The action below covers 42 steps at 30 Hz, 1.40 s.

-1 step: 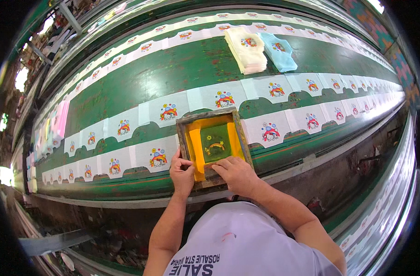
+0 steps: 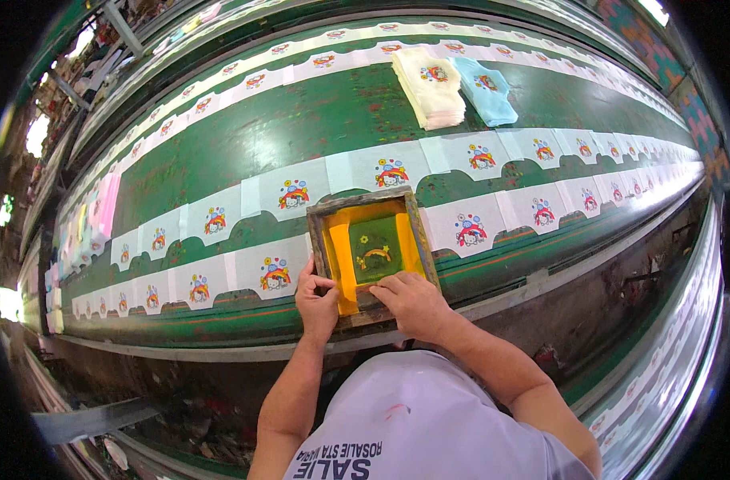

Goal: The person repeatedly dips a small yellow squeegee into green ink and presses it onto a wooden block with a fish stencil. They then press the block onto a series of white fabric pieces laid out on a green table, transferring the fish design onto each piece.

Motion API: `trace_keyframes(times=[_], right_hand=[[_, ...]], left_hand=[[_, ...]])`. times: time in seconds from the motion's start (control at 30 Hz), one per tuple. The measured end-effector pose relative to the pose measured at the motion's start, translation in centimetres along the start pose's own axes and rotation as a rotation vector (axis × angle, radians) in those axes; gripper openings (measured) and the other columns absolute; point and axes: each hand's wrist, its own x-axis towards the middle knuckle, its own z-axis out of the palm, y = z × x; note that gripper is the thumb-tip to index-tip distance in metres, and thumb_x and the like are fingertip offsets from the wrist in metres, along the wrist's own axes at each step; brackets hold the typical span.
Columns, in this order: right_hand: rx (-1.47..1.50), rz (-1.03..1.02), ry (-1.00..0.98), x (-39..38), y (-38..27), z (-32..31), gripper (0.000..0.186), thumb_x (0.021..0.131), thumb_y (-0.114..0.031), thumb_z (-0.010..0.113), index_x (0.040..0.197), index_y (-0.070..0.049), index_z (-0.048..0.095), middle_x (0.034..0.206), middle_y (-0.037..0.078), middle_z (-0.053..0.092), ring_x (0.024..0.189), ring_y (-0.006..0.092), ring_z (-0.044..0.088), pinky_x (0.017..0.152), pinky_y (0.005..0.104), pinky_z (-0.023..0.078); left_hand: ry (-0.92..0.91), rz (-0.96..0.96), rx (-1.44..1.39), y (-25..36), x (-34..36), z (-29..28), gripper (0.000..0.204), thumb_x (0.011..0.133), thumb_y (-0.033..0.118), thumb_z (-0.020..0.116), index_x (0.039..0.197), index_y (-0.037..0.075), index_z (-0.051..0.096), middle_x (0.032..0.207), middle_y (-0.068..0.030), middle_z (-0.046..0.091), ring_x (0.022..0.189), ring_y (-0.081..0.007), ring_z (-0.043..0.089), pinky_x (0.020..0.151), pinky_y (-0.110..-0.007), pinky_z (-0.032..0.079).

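Note:
A wooden screen printing frame (image 2: pixel 422 244) lies over the near row of white printed cloths, close to the table's front edge. Orange-yellow borders surround its green mesh (image 2: pixel 378 240), which carries a small flower and arch design. My left hand (image 2: pixel 316 302) is closed on the frame's near left corner, thumb inward. At the near side, my right hand (image 2: pixel 415 306) has its fingers bent over a narrow brown bar (image 2: pixel 363 299) just inside the frame; the hand hides most of that bar. Whatever cloth lies beneath the frame is hidden.
Rows of white printed cloths (image 2: pixel 293 192) run along the green table (image 2: pixel 253 132). Toward the far side stand a cream cloth stack (image 2: pixel 426 100) and a blue stack (image 2: pixel 486 100). Pastel cloths (image 2: pixel 101 212) hang at the left end. A metal rail (image 2: pixel 533 286) edges the table.

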Motion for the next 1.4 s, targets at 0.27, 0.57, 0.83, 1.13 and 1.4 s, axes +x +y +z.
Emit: trace_keyframes(times=[0.27, 0.57, 0.83, 1.13, 1.4], right_hand=[[0.011, -0.018, 0.058, -1.4, -0.2, 0.2, 0.045, 0.093, -0.011, 0.074, 0.138, -0.008, 0.077, 0.128, 0.011, 0.074, 0.123, 0.0355, 0.072, 0.106, 0.0491, 0.059], [-0.065, 0.016, 0.164, 5.6, 5.1, 1.2, 0.055, 0.084, 0.000, 0.077, 0.138, -0.009, 0.078, 0.134, 0.011, 0.075, 0.125, 0.0354, 0.072, 0.111, 0.0496, 0.057], [-0.040, 0.089, 0.134, 12.1, 8.7, -0.3, 0.051, 0.087, 0.007, 0.073, 0.136, -0.006, 0.078, 0.129, 0.015, 0.077, 0.123, 0.0390, 0.072, 0.114, 0.0516, 0.055], [-0.103, 0.025, 0.109, 7.6, 5.1, 1.1, 0.047, 0.084, 0.001, 0.076, 0.131, -0.008, 0.079, 0.130, 0.012, 0.077, 0.121, 0.0368, 0.072, 0.107, 0.0492, 0.056], [-0.024, 0.059, 0.087, 1.4, -0.2, 1.6, 0.050, 0.086, -0.002, 0.078, 0.135, -0.008, 0.080, 0.133, 0.009, 0.076, 0.124, 0.0352, 0.073, 0.108, 0.0493, 0.057]], left_hand=[[-0.011, 0.008, 0.089, 0.0, 0.0, -0.1, 0.011, 0.081, -0.005, 0.076, 0.084, 0.005, 0.072, 0.172, -0.0310, 0.056, 0.159, -0.0401, 0.056, 0.133, -0.046, 0.039], [-0.014, 0.043, 0.031, -0.3, 0.8, 0.4, 0.010, 0.082, -0.005, 0.075, 0.083, 0.005, 0.072, 0.171, -0.0299, 0.057, 0.159, -0.0416, 0.055, 0.133, -0.047, 0.038], [-0.023, 0.069, 0.054, -0.1, 0.8, 0.5, 0.010, 0.082, -0.006, 0.075, 0.082, 0.005, 0.073, 0.170, -0.0315, 0.056, 0.157, -0.0439, 0.055, 0.132, -0.050, 0.036], [-0.028, 0.098, 0.048, 0.1, 0.8, 0.7, 0.012, 0.082, -0.006, 0.075, 0.083, 0.005, 0.074, 0.170, -0.0320, 0.055, 0.157, -0.0437, 0.054, 0.132, -0.051, 0.034], [-0.022, 0.132, 0.155, -0.5, 0.8, 0.5, 0.012, 0.081, -0.006, 0.075, 0.085, 0.005, 0.072, 0.169, -0.0333, 0.057, 0.152, -0.0412, 0.059, 0.129, -0.049, 0.039]])
